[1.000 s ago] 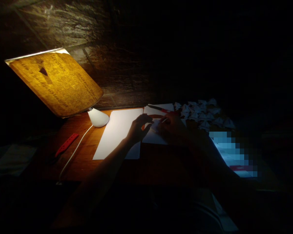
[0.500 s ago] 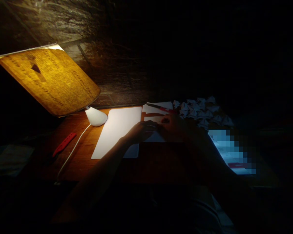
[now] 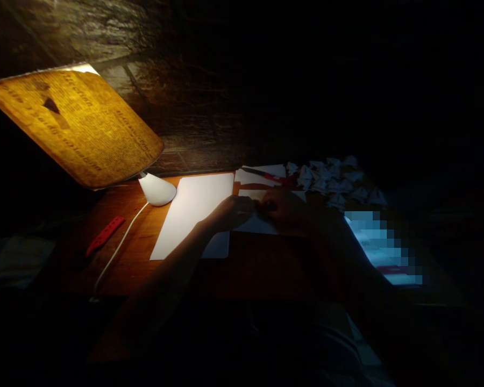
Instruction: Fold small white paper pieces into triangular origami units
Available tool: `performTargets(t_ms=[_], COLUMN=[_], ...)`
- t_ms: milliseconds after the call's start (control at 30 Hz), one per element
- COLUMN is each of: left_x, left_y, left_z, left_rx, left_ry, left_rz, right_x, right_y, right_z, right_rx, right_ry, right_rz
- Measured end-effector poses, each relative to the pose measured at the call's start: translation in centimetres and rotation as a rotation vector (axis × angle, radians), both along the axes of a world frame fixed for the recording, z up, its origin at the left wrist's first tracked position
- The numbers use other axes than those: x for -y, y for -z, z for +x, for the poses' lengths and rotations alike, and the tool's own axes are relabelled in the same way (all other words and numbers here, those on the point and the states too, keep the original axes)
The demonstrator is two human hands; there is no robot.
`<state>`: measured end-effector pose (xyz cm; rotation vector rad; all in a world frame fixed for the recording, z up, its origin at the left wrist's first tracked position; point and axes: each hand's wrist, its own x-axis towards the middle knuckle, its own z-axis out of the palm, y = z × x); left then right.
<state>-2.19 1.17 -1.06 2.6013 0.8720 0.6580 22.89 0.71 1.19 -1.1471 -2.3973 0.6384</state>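
The scene is dark and lit by one lamp. My left hand (image 3: 230, 211) and my right hand (image 3: 281, 206) meet over a small white sheet of paper (image 3: 255, 223) on the wooden table (image 3: 137, 242). Both hands have their fingers curled and pressed down on the paper, close together. A larger white sheet (image 3: 193, 212) lies just left of my left hand. Beyond my hands lies a red-handled tool (image 3: 272, 177) on another white sheet (image 3: 262, 174).
A white lamp base (image 3: 157, 189) with a cord (image 3: 119, 247) stands at the left, under a glowing printed shade (image 3: 72, 126). A red ruler (image 3: 105, 235) lies farther left. A heap of several folded white paper pieces (image 3: 334, 183) sits at the back right. A lit screen (image 3: 383, 250) is at the right.
My left hand came down from a raised, open pose onto the small sheet beside my right hand. The view has shifted slightly.
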Motion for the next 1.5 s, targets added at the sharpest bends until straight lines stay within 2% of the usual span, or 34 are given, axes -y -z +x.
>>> performTargets(t_ms=[133, 300, 633, 1233, 1500], left_x=[0.4, 0.4, 0.6, 0.8, 0.8], left_y=[-0.8, -0.7, -1.1, -1.3, -1.5], left_z=[0.0, -0.1, 0.1, -0.1, -0.1], left_rx=[0.005, 0.022, 0.069, 0.106, 0.091], left_ry=[0.007, -0.007, 0.012, -0.015, 0.018], left_rz=[-0.041, -0.052, -0.072, -0.156, -0.069], right_x=[0.1, 0.4, -0.3, 0.1, 0.3], right_y=[-0.4, -1.2, 0.0, -0.5, -1.2], right_z=[0.0, 0.0, -0.8, -1.4, -2.0], right_rx=[0.007, 0.029, 0.006, 0.086, 0.184], right_ry=[-0.013, -0.001, 0.055, 0.152, 0.172], right_rz=[0.005, -0.008, -0.001, -0.007, -0.004])
